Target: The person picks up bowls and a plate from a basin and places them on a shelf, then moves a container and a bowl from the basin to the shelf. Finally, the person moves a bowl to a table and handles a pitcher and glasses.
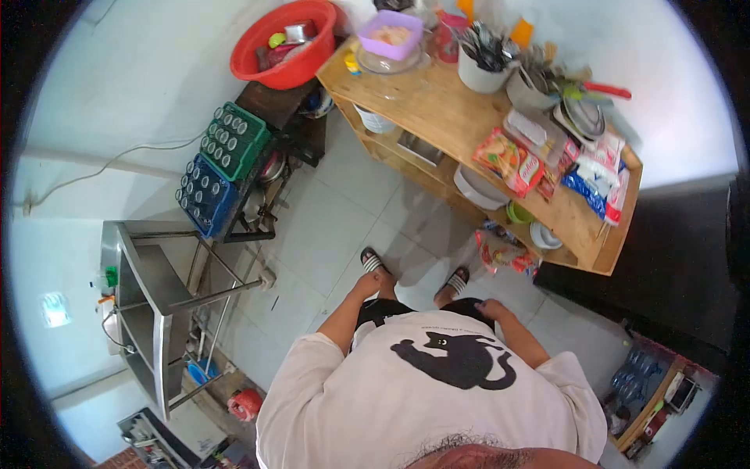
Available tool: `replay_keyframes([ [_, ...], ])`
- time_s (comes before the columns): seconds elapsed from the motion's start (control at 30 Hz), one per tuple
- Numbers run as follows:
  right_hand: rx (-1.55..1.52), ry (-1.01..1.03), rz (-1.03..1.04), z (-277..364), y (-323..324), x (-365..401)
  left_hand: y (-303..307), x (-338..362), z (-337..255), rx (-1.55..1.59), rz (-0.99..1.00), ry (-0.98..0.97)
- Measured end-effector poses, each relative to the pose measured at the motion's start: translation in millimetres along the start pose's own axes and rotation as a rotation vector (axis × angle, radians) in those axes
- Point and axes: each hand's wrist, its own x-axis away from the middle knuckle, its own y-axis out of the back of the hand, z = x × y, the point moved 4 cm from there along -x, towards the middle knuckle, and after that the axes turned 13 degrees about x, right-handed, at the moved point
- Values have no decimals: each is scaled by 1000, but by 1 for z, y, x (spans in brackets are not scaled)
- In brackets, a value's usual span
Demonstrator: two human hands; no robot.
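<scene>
My left hand hangs low beside my left leg, just above the sandal in the picture. Seen from above, its fingers are too small and hidden to make out. At the edge of my black shorts is my right hand, near the right thigh; its fingers are mostly turned out of sight. No object shows in either hand. The other sandal stands on the tiled floor. A light T-shirt with a black cat print covers my body.
A wooden shelf unit holds utensils in tubs, food packets and a purple container. Left of it are a red basin and green and blue crates of glasses. A steel table stands left; a black surface is right.
</scene>
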Motion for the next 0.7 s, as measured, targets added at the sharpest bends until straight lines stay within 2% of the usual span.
replay_keyframes([
  [0.03, 18, 8, 28, 24, 12, 6, 15, 1, 5, -14, 7, -25],
  [0.07, 40, 2, 6, 40, 26, 6, 20, -17, 43, 60, 10, -11],
  [0.1, 66, 51, 10, 55, 36, 5, 41, -19, 45, 76, -3, -31],
  [0.17, 112, 94, 2, 82, 63, 3, 84, -13, 50, 149, -56, 115],
  [0.23, 192, 87, -10, 106, 102, 2, 124, -11, 65, 305, -147, 151],
  [0.27, 151, 128, -120, 117, 122, -2, 143, -8, 80, 442, -222, 206],
  [0.3, 105, 169, -224, 119, 134, -11, 156, -9, 97, 447, -217, 200],
  [0.37, 505, 18, -583, 109, 141, -53, 183, -7, 140, 663, -325, 301],
  [0.43, 151, -161, -313, 170, 222, -7, 203, 13, 165, 789, -344, 355],
  [0.5, 96, -95, -376, 165, 214, -56, 215, 34, 193, 940, -311, 364],
  [0.57, 74, -20, -462, 166, 206, -100, 224, 53, 206, 962, -288, 469],
  [0.6, 107, 39, -368, 219, 241, -62, 226, 61, 219, 974, -284, 518],
  [0.63, 155, 100, -423, 222, 231, -91, 224, 69, 229, 953, -247, 562],
  [0.7, 128, 124, -497, 264, 243, -78, 217, 81, 248, 920, -192, 632],
])
